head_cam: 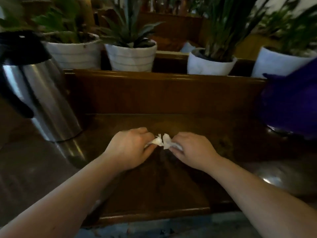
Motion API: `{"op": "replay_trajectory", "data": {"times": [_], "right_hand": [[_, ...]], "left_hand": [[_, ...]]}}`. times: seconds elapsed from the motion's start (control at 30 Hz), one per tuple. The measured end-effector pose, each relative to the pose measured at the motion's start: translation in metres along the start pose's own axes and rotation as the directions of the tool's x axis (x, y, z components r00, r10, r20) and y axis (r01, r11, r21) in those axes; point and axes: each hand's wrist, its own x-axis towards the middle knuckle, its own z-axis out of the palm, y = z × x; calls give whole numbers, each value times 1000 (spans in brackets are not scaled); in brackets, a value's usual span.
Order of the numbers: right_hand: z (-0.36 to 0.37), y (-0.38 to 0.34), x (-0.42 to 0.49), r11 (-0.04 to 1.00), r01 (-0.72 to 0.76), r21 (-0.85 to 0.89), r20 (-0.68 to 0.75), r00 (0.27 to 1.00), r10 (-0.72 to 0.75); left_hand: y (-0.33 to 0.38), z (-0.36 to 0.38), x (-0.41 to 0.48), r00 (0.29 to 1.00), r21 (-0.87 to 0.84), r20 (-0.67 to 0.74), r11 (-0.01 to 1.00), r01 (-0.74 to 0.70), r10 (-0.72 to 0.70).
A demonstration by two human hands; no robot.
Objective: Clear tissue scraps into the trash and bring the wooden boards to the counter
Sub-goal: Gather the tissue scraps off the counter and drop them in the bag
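1. Two bare hands meet over the middle of a dark wooden board (154, 177), which lies flat in front of the person, its near edge towards the camera.
2. Left hand (132, 148): knuckles up, fingers curled together and pinched on a white tissue scrap (157, 140) that sticks out from between the fingertips.
3. Right hand (193, 150): also knuckles up, fingers closed on a second tissue scrap (169, 143) — part of it shows under the fingers, part pokes out towards the other hand.
4. Both scraps are crumpled, and they touch or nearly touch in the gap between the hands; whether they are one torn piece or two is not clear. They sit just above the board, and contact with the wood cannot be judged.
5. Behind the board a raised wooden ledge (163, 93) runs across the view.
6. On the left stands a steel thermos jug (42, 100) with a black top and handle, well apart from the hands.
7. On the right, a dark purple rounded object (289, 107) sits at the edge of the view — too blurred to name.
8. Four white plant pots line up beyond the ledge: a far-left pot (75, 52), a ribbed pot (132, 56), a tilted pot (210, 63) and a far-right pot (277, 63), each holding green leaves.
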Motion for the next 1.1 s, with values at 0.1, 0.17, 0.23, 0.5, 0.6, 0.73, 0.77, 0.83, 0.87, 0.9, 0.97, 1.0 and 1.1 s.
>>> {"op": "replay_trajectory", "data": {"times": [0.1, 0.17, 0.23, 0.5, 0.6, 0.73, 0.77, 0.83, 0.87, 0.9, 0.97, 1.0, 1.1], "right_hand": [[-13, 35, -45, 988, -154, 11, -47, 987, 154], [-23, 55, -80, 970, -237, 44, -66, 969, 240], [-31, 74, -121, 944, -326, 59, -108, 938, 331], [-40, 126, -262, 803, -584, 113, -219, 774, 594], [-38, 141, -321, 751, -644, 147, -248, 711, 658], [-24, 155, -403, 688, -702, 184, -229, 650, 725], [-20, 158, -424, 675, -707, 210, -215, 640, 737], [-5, 164, -468, 633, -731, 254, -157, 615, 773], [2, 166, -489, 596, -753, 277, -106, 593, 798], [10, 167, -509, 551, -779, 299, -47, 565, 824], [26, 169, -544, 467, -818, 334, 31, 505, 862], [36, 172, -561, 426, -833, 353, 53, 472, 880], [66, 178, -604, 313, -849, 426, 105, 390, 915]], "left_hand": [[30, 12, 24, 990, -62, 10, 988, -143, 144], [57, 15, 39, 973, -94, 4, 969, -231, 232], [87, 19, 52, 951, -123, 1, 944, -306, 309], [203, 43, 82, 842, -175, -30, 827, -535, 539], [264, 65, 83, 795, -171, -12, 782, -599, 606], [347, 96, 70, 765, -190, 22, 754, -629, 644], [368, 106, 64, 773, -215, 27, 759, -615, 634], [406, 127, 49, 791, -264, 59, 774, -576, 609], [422, 139, 41, 795, -274, 84, 781, -561, 601], [436, 151, 33, 793, -281, 111, 784, -553, 599], [459, 173, 19, 785, -314, 155, 783, -536, 600], [469, 185, 14, 786, -328, 167, 785, -525, 596], [493, 219, 2, 792, -359, 213, 799, -482, 573]]}}
